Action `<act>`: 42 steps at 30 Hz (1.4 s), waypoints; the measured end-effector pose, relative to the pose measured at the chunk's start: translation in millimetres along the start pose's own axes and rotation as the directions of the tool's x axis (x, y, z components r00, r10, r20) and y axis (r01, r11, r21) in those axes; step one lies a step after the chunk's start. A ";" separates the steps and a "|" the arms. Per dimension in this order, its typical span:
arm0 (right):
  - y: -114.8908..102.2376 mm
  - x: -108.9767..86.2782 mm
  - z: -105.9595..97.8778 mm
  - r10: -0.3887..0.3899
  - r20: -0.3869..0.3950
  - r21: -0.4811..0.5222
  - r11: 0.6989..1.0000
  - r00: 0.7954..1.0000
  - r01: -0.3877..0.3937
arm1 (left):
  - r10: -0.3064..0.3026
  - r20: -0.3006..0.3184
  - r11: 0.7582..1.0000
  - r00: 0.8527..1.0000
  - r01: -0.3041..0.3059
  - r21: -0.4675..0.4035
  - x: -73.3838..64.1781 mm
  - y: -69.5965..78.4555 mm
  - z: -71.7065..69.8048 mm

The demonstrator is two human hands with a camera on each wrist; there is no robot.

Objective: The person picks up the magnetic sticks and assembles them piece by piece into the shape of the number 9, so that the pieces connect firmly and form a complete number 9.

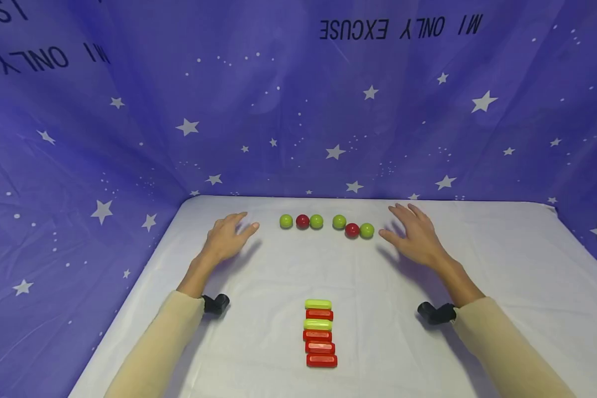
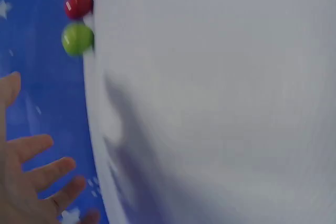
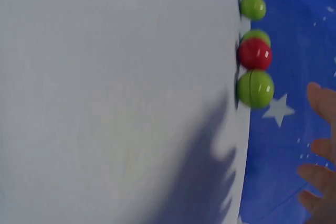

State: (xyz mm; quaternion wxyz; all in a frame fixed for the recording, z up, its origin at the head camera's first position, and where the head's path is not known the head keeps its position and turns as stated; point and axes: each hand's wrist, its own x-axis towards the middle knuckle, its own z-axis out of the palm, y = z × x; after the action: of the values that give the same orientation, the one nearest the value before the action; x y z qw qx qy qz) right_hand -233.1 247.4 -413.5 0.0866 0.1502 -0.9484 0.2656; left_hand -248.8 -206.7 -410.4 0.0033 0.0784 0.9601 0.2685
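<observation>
My left hand hovers over the far left of the table with its fingers spread, holding nothing. To its right lies a row of small shiny balls: a green ball, a red ball, then another green ball. After a gap come a green ball, a red ball set slightly nearer, and a green ball. Just right of that last ball my right hand is held above the cloth, fingers apart and holding nothing. Both hands cast shadows on the table.
Nearer the front, several short red and yellow-green ribbed sticks lie stacked in a column on the white tablecloth. A blue star-printed curtain hangs behind and at the sides. Black wrist mounts jut inward from both sleeves.
</observation>
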 end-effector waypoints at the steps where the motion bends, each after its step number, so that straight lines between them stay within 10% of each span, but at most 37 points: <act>1: -2.0 0.1 0.7 -0.004 -0.005 0.040 0.999 1.000 0.004 | 0.017 -0.013 0.998 1.000 -0.018 -0.058 -2.2 5.8 1.0; 9: -16.7 2.7 7.3 0.055 0.014 0.303 0.951 0.998 -0.056 | 0.096 0.141 0.871 0.985 -0.014 -0.492 -27.2 55.0 16.8; 17: -17.3 14.6 17.8 0.162 0.062 0.489 0.855 0.985 -0.172 | 0.198 0.328 0.777 0.924 0.056 -0.627 -55.0 82.7 40.7; 25: -10.5 22.2 28.0 0.180 0.129 0.502 0.836 0.975 -0.221 | 0.317 0.443 0.805 0.839 0.009 -0.593 -72.3 98.9 61.9; 42: -9.4 29.0 34.6 0.125 0.167 0.314 0.934 0.978 -0.173 | 0.364 0.448 0.871 0.817 -0.128 -0.475 -76.9 96.8 77.6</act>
State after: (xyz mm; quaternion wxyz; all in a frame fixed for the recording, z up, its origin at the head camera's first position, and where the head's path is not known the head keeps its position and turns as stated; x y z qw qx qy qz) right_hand -260.1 214.5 -431.1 -0.0286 0.1089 -0.9036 0.4132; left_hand -154.7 -96.8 -429.6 0.2457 0.2723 0.8215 0.4366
